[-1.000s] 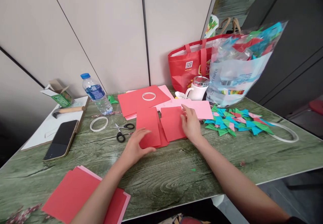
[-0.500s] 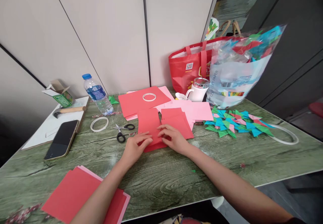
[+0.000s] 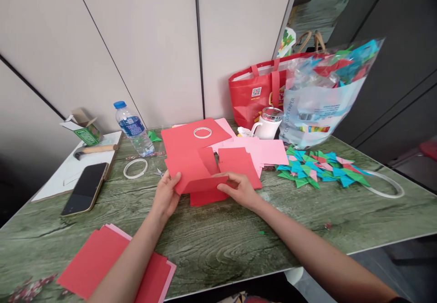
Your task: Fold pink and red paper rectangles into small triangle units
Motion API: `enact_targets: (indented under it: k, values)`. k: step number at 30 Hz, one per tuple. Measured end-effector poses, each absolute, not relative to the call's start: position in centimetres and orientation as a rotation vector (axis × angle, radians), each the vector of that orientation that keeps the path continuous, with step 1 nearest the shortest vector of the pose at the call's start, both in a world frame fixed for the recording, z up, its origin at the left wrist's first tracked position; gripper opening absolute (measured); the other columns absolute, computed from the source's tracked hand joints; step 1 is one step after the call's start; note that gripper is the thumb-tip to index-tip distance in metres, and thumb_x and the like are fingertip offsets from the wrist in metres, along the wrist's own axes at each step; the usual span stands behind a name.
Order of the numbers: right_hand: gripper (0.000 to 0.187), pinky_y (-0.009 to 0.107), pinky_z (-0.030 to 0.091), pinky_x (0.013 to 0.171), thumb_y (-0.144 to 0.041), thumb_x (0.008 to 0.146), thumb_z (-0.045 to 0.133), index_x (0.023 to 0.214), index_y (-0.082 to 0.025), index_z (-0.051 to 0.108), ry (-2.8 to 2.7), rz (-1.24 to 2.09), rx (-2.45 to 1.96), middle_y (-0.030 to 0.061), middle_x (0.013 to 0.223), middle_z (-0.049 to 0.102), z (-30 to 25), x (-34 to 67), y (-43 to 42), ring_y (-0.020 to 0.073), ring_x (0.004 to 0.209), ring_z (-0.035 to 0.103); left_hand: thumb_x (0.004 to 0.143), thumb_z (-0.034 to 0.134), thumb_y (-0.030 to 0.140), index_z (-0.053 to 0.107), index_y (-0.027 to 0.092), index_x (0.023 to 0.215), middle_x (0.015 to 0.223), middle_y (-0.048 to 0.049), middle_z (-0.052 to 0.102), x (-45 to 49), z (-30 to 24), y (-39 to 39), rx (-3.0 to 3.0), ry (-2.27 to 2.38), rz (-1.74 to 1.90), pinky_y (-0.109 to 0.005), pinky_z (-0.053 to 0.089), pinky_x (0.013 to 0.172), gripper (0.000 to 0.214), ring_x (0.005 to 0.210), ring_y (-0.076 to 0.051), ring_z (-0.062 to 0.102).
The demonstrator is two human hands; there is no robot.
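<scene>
A sheet of red paper (image 3: 189, 173) is lifted off the table between my two hands, its near edge bent upward. My left hand (image 3: 166, 196) grips its left side, thumb on top. At the right end of the bent edge, my right hand (image 3: 239, 189) pinches the same sheet. Beneath it lies more red paper (image 3: 208, 198). Just right of that rests a stack of smaller red pieces (image 3: 239, 164), with pink paper (image 3: 273, 151) behind. The scissors (image 3: 159, 172) are mostly hidden by my left hand and the sheet.
Leftward are a phone (image 3: 85, 188), a hammer (image 3: 97, 149), a tape roll (image 3: 135, 168) and a water bottle (image 3: 134, 130). Red and pink sheets (image 3: 95, 257) lie under my left forearm. A white mug (image 3: 268, 124), folded paper pieces (image 3: 317, 168) and a filled plastic bag (image 3: 314, 107) stand right.
The red sheet has come up off the pile into both hands, its near edge now bent up. My left hand has moved left and closed on it. The scissors became mostly covered.
</scene>
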State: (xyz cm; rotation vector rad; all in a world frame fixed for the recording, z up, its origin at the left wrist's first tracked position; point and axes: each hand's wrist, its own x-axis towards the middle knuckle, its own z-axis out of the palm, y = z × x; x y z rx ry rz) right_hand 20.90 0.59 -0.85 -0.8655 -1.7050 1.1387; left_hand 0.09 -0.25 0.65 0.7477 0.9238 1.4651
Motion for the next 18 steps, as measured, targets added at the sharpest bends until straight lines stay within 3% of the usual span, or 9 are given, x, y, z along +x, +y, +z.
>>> enact_targets:
  k: [4, 6, 9, 12, 15, 18]
  values:
    - [0.027, 0.033, 0.04, 0.085, -0.035, 0.072, 0.061, 0.057, -0.019, 0.045, -1.602, 1.097, -0.824, 0.0074, 0.116, 0.054, -1.3, 20.7, 1.0, 0.0216, 0.106, 0.05, 0.064, 0.07, 0.024, 0.06, 0.017, 0.098, 0.094, -0.0059, 0.069, 1.0, 0.7, -1.1, 0.808, 0.907, 1.301, -0.032, 0.05, 0.074, 0.036, 0.085, -0.022, 0.064]
    - [0.028, 0.03, 0.042, 0.077, -0.038, 0.07, 0.062, 0.059, -0.019, 0.044, -1.541, 1.106, -0.868, 0.0071, 0.104, 0.057, -1.7, 20.6, 1.3, 0.0207, 0.097, 0.053, 0.064, 0.07, 0.029, 0.061, 0.016, 0.098, 0.095, -0.0076, 0.069, 1.7, 0.6, -1.5, 0.862, 0.879, 1.18, -0.033, 0.05, 0.075, 0.037, 0.089, -0.024, 0.063]
    - [0.028, 0.026, 0.042, 0.059, -0.041, 0.069, 0.062, 0.064, -0.02, 0.046, -1.458, 1.118, -0.986, 0.0009, 0.07, 0.053, -2.4, 20.6, 1.6, 0.0156, 0.068, 0.053, 0.071, 0.061, 0.045, 0.062, 0.016, 0.099, 0.097, -0.0103, 0.068, 2.4, 0.5, -2.0, 0.859, 0.857, 1.099, -0.035, 0.048, 0.078, 0.041, 0.095, -0.025, 0.06]
    - [0.025, 0.024, 0.04, 0.054, -0.04, 0.069, 0.063, 0.072, -0.02, 0.048, -1.443, 1.065, -1.024, -0.0023, 0.063, 0.046, -2.6, 20.6, 1.6, 0.0127, 0.059, 0.048, 0.07, 0.056, 0.055, 0.056, 0.018, 0.11, 0.108, -0.0119, 0.063, 2.6, 0.6, -2.2, 0.919, 0.824, 1.123, -0.036, 0.046, 0.083, 0.054, 0.103, -0.026, 0.056]
    - [0.032, 0.025, 0.043, 0.058, -0.037, 0.071, 0.061, 0.097, -0.022, 0.049, -1.467, 1.113, -0.965, -0.0009, 0.07, 0.052, -2.3, 20.5, 1.3, 0.0138, 0.064, 0.052, 0.062, 0.071, 0.037, 0.046, 0.023, 0.119, 0.119, -0.0097, 0.056, 2.4, 0.7, -2.4, 1.091, 0.878, 1.143, -0.034, 0.045, 0.086, 0.064, 0.108, -0.025, 0.052]
    - [0.045, 0.026, 0.046, 0.061, -0.036, 0.073, 0.058, 0.114, -0.023, 0.045, -1.478, 1.198, -0.905, 0.0014, 0.078, 0.057, -2.1, 20.4, 1.1, 0.0154, 0.071, 0.055, 0.065, 0.07, 0.026, 0.043, 0.024, 0.119, 0.118, -0.0088, 0.056, 2.3, 0.7, -2.4, 1.173, 0.964, 1.128, -0.033, 0.046, 0.083, 0.061, 0.103, -0.023, 0.054]
